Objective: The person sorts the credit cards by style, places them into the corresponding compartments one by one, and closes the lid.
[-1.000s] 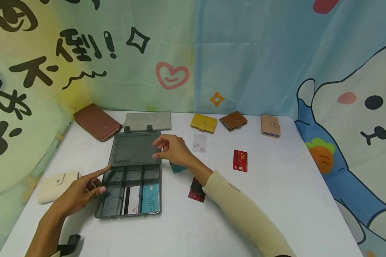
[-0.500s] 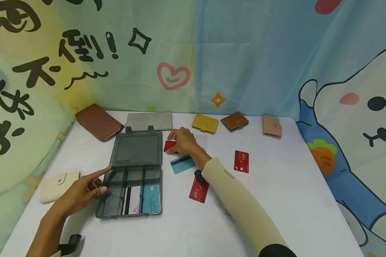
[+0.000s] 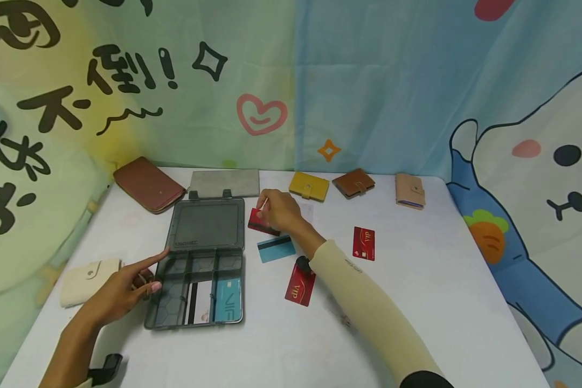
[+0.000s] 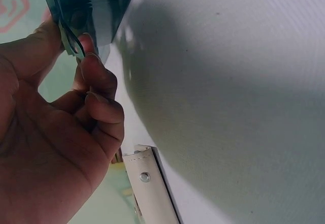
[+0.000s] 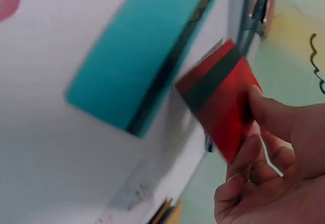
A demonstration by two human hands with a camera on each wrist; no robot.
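A red card (image 3: 257, 220) with a dark stripe is pinched between the thumb and fingers of my right hand (image 3: 282, 212). In the right wrist view the red card (image 5: 213, 92) tilts over the table, near a blue striped card (image 5: 127, 56). My left hand (image 3: 118, 291) grips the left edge of a grey see-through plastic box (image 3: 206, 223), whose lid lies folded back. Its index finger stretches along the edge near the hinge. In the left wrist view my fingertips (image 4: 99, 76) meet the box's edge. A white card (image 3: 202, 303) and a blue card (image 3: 228, 299) lie in the box's front compartments.
Right of the box lie a red VIP card (image 3: 300, 285) and another red card (image 3: 364, 243). Along the back are a brown wallet (image 3: 149, 185), a grey flat wallet (image 3: 225, 183), and yellow (image 3: 309, 186), brown (image 3: 353, 184) and tan (image 3: 409, 191) card holders. A cream wallet (image 3: 88, 283) lies left.
My right hand has moved from over the lid to the table right of it, and the red card it pinches is now tilted. The left hand has stayed at the box.
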